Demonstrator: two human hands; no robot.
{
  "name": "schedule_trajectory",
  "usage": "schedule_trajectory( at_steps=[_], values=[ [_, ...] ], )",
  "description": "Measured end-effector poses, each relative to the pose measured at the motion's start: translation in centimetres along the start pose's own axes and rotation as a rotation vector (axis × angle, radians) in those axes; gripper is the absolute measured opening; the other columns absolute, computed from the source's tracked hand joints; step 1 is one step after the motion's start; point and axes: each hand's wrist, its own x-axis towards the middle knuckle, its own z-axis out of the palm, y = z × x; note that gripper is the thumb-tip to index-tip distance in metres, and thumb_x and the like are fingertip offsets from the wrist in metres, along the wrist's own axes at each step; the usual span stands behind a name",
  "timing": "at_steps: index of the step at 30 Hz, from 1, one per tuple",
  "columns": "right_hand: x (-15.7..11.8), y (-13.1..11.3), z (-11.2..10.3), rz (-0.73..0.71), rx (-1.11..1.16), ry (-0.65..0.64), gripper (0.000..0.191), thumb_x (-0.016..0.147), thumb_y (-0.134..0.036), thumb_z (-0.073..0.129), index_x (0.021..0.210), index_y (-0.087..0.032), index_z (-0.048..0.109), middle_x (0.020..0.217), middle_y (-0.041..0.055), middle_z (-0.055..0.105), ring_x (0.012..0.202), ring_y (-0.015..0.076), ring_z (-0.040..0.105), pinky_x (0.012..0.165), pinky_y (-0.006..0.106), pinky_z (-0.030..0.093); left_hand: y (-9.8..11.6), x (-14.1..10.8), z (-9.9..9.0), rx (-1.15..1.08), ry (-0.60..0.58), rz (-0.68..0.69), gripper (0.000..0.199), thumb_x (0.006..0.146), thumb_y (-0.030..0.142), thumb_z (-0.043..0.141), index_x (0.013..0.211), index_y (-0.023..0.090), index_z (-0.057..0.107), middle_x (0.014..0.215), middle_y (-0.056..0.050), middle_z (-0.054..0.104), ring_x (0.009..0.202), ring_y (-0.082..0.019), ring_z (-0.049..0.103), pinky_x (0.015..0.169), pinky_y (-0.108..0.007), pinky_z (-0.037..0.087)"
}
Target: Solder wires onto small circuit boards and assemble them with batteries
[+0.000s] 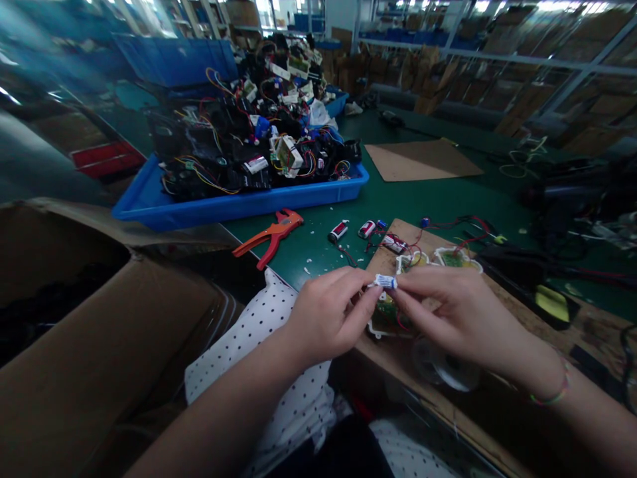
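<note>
Between the fingertips of both hands is a small white cylindrical piece with blue print [385, 281], perhaps a small battery; its kind is not clear. My left hand [332, 309] pinches its left end, and my right hand [450, 312] grips its right end. Under the fingers, partly hidden, lie white-framed green circuit boards [385, 322] on a wooden board [398, 232]. Just beyond are a white-and-red battery with leads [338, 230], a second battery [367, 229] and a third battery [395, 243] among red wires.
Orange-handled cutting pliers [273, 234] lie on the green table [318, 255]. Behind them a blue tray [249, 207] is heaped with black parts and wires. An open cardboard box [89, 312] stands at left. A cardboard sheet [421, 161] and a yellow sponge [552, 303] are at right.
</note>
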Motion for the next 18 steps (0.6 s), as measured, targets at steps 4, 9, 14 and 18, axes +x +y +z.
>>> schedule_trajectory(
  at_steps=[4, 9, 14, 18],
  values=[
    [-0.2, 0.4, 0.1, -0.054, -0.076, -0.059, 0.025, 0.097, -0.02, 0.05, 0.078, -0.016, 0.066, 0.071, 0.0032, 0.061, 0.066, 0.0122, 0.053, 0.063, 0.026, 0.038, -0.2, -0.2, -0.2, 0.066, -0.043, 0.055, 0.022, 0.1, 0.025, 0.049, 0.095, 0.014, 0.067, 0.086, -0.007, 0.07, 0.074, -0.017, 0.062, 0.069, -0.03, 0.048],
    [-0.2, 0.9, -0.1, -0.129, -0.081, -0.112, 0.02, 0.096, -0.017, 0.05, 0.089, -0.015, 0.068, 0.075, 0.0029, 0.06, 0.069, 0.0118, 0.052, 0.063, 0.024, 0.038, 0.3, -0.2, -0.3, 0.015, -0.02, 0.053, 0.02, 0.093, 0.02, 0.053, 0.08, 0.015, 0.067, 0.068, -0.002, 0.063, 0.06, -0.012, 0.055, 0.059, -0.026, 0.042],
    [0.1, 1.0, -0.1, -0.181, 0.028, -0.072, 0.019, 0.097, -0.017, 0.05, 0.1, -0.017, 0.07, 0.078, 0.0021, 0.062, 0.069, 0.0105, 0.055, 0.063, 0.022, 0.042, 0.6, 0.0, -0.3, -0.376, -0.001, -0.263, 0.015, 0.085, 0.021, 0.06, 0.073, 0.016, 0.065, 0.062, 0.0, 0.063, 0.052, -0.009, 0.053, 0.051, -0.021, 0.041],
    [0.2, 1.1, 0.0, -0.196, 0.09, -0.046, 0.02, 0.097, -0.017, 0.052, 0.102, -0.018, 0.071, 0.08, 0.0026, 0.065, 0.071, 0.0106, 0.058, 0.065, 0.023, 0.045, 0.4, 0.4, -0.6, -0.835, -0.083, -0.497, 0.014, 0.086, 0.025, 0.061, 0.077, 0.015, 0.062, 0.063, 0.001, 0.063, 0.047, -0.007, 0.054, 0.046, -0.017, 0.043]
  ],
)
